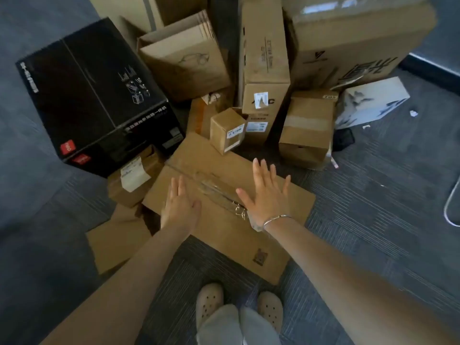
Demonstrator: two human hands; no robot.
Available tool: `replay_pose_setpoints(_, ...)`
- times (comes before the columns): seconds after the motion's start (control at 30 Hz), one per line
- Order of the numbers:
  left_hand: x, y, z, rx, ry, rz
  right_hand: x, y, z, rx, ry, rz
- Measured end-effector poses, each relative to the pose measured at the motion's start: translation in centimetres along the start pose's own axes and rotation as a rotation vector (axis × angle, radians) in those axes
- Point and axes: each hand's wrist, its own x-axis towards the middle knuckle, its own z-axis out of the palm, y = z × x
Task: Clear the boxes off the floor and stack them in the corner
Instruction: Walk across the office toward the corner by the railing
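Note:
A wide flat cardboard box point(231, 227) with torn clear tape along its seam lies on the carpet just in front of my feet. My left hand point(178, 205) and my right hand point(265, 195) are both over its top with fingers straight and spread; whether they touch it I cannot tell. Behind it stands a heap of boxes: a big black printed box point(94, 90) at the left, a small cube box point(227, 130) in the middle, a tall narrow box point(263, 53), a taped brown box point(307, 130) and a white patterned box point(373, 103) at the right.
More brown boxes lie under the black box, one bearing a label point(133, 174), and a flat one sits at lower left point(117, 240). A very large carton point(353, 38) stands at the back right. Grey carpet point(373, 207) stretches to the right, with a metal chair leg point(453, 202) at the edge.

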Motion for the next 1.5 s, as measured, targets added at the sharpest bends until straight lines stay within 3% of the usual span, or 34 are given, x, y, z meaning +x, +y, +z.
replay_pose_setpoints(0.1,1.5,-2.7,4.3,-0.224,-0.058,-0.367,3.3,1.5,3.1,-0.017,-0.104,0.04)
replay_pose_setpoints(0.2,2.1,-4.5,8.3,-0.386,-0.104,-0.608,6.6,2.4,5.7,-0.041,-0.173,0.057)
replay_pose_setpoints(0.6,5.6,-7.7,15.8,-0.942,0.041,-1.047,15.9,5.6,11.7,-0.026,-0.314,0.197)
replay_pose_setpoints(0.73,6.0,-8.5,16.6,-1.068,0.031,-1.088,17.1,6.7,12.5,-0.049,-0.359,0.226)
replay_pose_setpoints(1.07,1.7,-7.9,15.8,-1.104,0.087,-1.026,15.4,4.9,9.7,-0.002,-0.252,0.21)
replay_pose_setpoints(1.5,-11.9,0.4,1.1,-1.249,0.176,-0.953,5.8,-4.6,-9.3,-0.08,-0.191,0.065)
